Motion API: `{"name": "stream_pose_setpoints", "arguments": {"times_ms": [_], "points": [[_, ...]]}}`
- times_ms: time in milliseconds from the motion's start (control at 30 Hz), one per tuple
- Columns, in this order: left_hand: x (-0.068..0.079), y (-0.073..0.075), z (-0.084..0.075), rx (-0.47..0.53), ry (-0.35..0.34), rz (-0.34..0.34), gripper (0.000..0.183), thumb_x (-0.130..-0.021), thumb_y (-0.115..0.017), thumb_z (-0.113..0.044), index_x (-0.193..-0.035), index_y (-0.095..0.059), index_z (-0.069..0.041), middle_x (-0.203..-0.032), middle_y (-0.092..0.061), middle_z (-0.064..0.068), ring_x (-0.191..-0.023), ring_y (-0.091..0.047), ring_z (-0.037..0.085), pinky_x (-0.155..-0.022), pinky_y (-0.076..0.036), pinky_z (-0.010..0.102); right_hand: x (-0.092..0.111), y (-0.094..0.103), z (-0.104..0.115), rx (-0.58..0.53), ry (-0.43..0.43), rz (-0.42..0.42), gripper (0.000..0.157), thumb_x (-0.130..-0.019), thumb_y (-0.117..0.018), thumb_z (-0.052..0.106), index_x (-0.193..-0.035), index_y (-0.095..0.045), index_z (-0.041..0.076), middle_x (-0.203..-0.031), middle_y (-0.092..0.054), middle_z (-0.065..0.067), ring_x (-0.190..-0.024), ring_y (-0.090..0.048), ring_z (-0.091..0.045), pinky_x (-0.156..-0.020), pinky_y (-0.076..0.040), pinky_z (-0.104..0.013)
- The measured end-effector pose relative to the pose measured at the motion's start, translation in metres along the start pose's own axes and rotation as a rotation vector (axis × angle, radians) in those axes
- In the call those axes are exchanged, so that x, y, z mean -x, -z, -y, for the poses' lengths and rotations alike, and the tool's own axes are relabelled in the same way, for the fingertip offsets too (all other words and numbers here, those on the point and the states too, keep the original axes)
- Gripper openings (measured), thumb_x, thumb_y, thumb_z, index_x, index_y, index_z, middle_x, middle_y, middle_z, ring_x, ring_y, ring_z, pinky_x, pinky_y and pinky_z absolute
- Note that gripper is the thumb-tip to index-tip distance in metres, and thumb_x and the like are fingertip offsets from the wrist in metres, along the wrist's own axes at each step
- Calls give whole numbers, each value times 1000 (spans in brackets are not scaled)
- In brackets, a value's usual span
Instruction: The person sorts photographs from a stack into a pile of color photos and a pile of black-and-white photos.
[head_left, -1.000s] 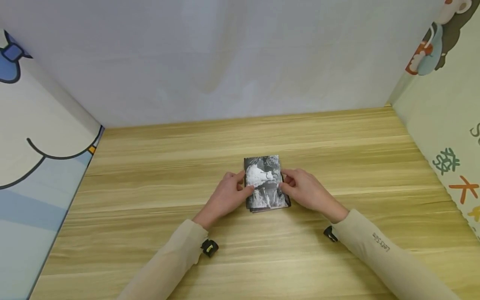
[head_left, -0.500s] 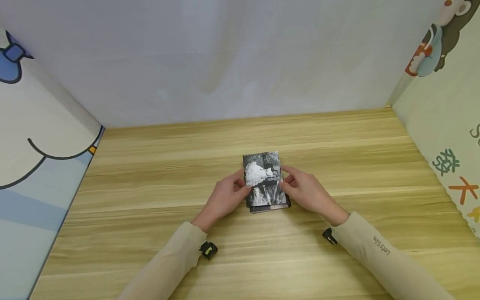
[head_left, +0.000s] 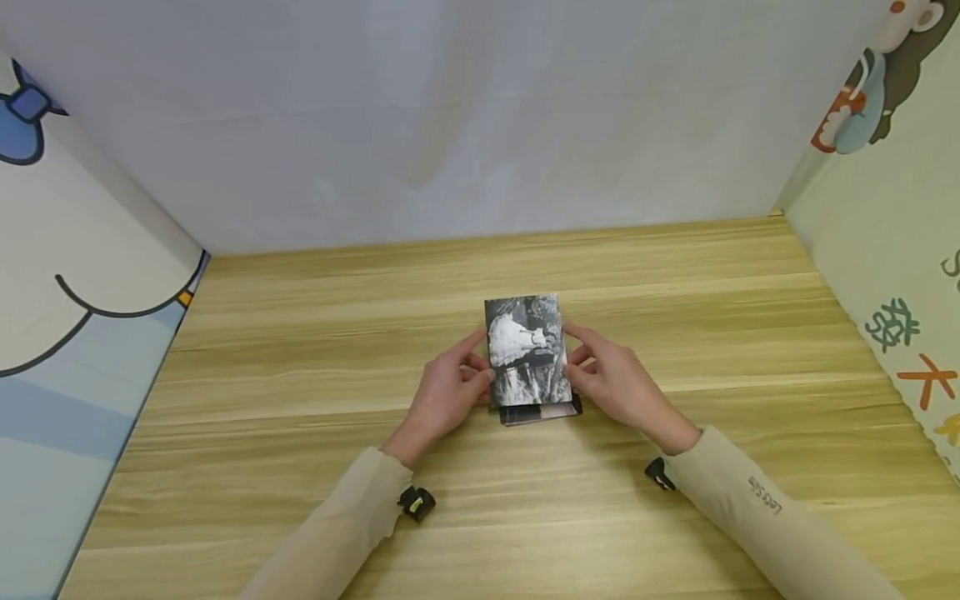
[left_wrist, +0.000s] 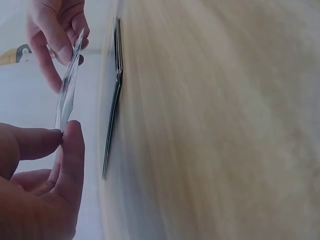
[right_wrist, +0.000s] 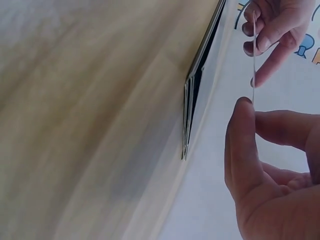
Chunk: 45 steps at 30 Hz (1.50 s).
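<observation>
Evidently both hands are on one card. The left hand (head_left: 442,390) pinches the left edge of a black-and-white picture card (head_left: 527,352), and the right hand (head_left: 617,382) pinches the opposite edge; in each case the fingers and thumb grasp the card from either side. The card shows a pale shape on a dark, mottled ground. Both wrist views show it lifted clear of the worktop (head_left: 322,350), with a gap between it and a small stack of cards (head_left: 525,414) lying beneath. From the head view, the card covers most of that stack, and only its near end peeps out, black with a pinkish patch. From the side, the stack appears as several thin layers lying close together.

Pale sleeves cover both forearms, and the right sleeve (head_left: 765,500) bears small dark lettering. A black device (head_left: 417,503) shows just beside the left sleeve (head_left: 330,525). Behind the wood-grained worktop hangs a plain whitish backdrop (head_left: 480,125). The left panel (head_left: 82,225) carries a large cartoon outlined in black, and the right panel (head_left: 862,242) carries a cartoon figure and coloured characters.
</observation>
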<state>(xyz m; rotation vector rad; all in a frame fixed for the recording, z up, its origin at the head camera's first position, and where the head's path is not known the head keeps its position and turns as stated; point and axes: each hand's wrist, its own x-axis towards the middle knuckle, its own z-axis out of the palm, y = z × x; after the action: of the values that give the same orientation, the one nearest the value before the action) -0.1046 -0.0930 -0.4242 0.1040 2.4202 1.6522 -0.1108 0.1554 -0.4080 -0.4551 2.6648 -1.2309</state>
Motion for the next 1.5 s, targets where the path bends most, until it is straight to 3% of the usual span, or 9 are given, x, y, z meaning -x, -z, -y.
{"name": "stream_pose_setpoints", "arguments": {"times_ms": [400, 667, 967, 1500], "points": [[8, 4, -5, 75, -2, -49, 70, -95, -67, 8, -158, -44, -11, -105, -66, 17, -78, -71, 20, -70, -65, 37, 3, -2, 7, -46, 7, -44, 60, -98, -66, 4, -154, -44, 0, -107, -72, -17, -90, -75, -31, -73, -63, -38], [13, 11, -4, 82, -27, -70, 70, -95, -67, 8, -158, -45, -13, -103, -67, 16, -78, -71, 20, -67, -64, 33, 5, -4, 15, -68, 23, -61, 61, -97, -67, 3, -153, -45, 0, -109, -72, -17, -90, -75, -31, -72, -63, -38], [19, 20, -5, 86, -15, -75, 70, -95, -67, 8, -158, -45, -15, -103, -66, 16, -77, -70, 20, -69, -64, 36, 5, -9, 22, -104, 39, -66, 60, -97, -67, 2, -153, -45, 1, -109, -72, -17, -91, -75, -31, -67, -62, -32], [27, 38, 1, 102, -15, -103, 71, -94, -68, 8, -157, -46, -15, -103, -66, 18, -80, -71, 20, -69, -63, 31, 0, -21, 38, -139, 52, -57, 64, -94, -69, 0, -154, -45, 2, -103, -70, -12, -85, -73, -23, -63, -60, -26]]}}
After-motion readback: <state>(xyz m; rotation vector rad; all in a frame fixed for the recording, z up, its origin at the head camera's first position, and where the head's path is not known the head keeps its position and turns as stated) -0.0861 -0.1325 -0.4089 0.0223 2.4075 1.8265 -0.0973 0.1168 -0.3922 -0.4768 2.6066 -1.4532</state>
